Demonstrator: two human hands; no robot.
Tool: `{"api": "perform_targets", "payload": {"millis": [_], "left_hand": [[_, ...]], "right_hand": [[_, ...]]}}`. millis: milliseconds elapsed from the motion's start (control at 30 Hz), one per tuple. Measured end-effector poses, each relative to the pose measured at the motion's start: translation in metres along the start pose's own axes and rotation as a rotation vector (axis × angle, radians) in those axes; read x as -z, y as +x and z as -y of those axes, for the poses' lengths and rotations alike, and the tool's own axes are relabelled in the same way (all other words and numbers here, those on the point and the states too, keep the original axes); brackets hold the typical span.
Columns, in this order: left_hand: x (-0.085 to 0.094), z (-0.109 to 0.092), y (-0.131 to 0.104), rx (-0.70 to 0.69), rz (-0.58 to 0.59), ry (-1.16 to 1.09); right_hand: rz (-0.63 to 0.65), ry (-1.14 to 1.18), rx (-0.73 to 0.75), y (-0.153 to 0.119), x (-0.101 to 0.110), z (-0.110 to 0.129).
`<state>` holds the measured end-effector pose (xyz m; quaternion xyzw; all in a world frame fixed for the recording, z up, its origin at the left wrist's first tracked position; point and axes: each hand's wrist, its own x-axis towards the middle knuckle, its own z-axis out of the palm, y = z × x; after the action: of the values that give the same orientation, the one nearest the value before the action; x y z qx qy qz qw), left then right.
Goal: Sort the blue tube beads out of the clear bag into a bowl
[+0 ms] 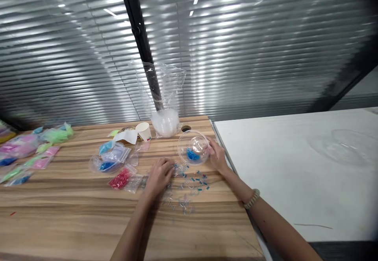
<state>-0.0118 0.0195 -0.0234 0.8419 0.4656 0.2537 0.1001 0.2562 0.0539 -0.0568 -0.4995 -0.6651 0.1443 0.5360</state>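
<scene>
Head view: the right hand (217, 155) holds a clear bowl (183, 144) by its edge, at the bowl's 3 o'clock; blue pieces (193, 154) lie inside, toward 6. At the bowl's 8 o'clock is the left hand (160, 175), back upward, fingertips among small loose tubes (204, 182), blue and clear, scattered over the wooden table (88, 217) around the bowl's 6 o'clock; whether it pinches any, I cannot tell. Red beads (119, 179) in a bag lie at that hand's 9 o'clock, a paper cup (143, 131) at its 11.
</scene>
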Motion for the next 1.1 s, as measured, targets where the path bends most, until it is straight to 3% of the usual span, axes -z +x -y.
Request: {"api": "perform_targets", "payload": {"millis": [233, 633, 900, 1100], "left_hand": [[-0.002, 0.000, 0.000, -0.001, 0.045, -0.056], [0.011, 0.005, -0.001, 0.028, 0.085, -0.057], [-0.008, -0.004, 0.001, 0.074, -0.021, 0.077], [-0.009, -0.003, 0.001, 0.082, -0.018, 0.056]], "right_hand": [[-0.011, -0.001, 0.029, 0.000, 0.001, 0.002], [-0.030, -0.001, 0.020, 0.001, 0.002, 0.004], [-0.030, -0.003, 0.015, 0.002, 0.001, 0.004], [-0.004, -0.005, 0.002, 0.002, 0.001, 0.004]]}}
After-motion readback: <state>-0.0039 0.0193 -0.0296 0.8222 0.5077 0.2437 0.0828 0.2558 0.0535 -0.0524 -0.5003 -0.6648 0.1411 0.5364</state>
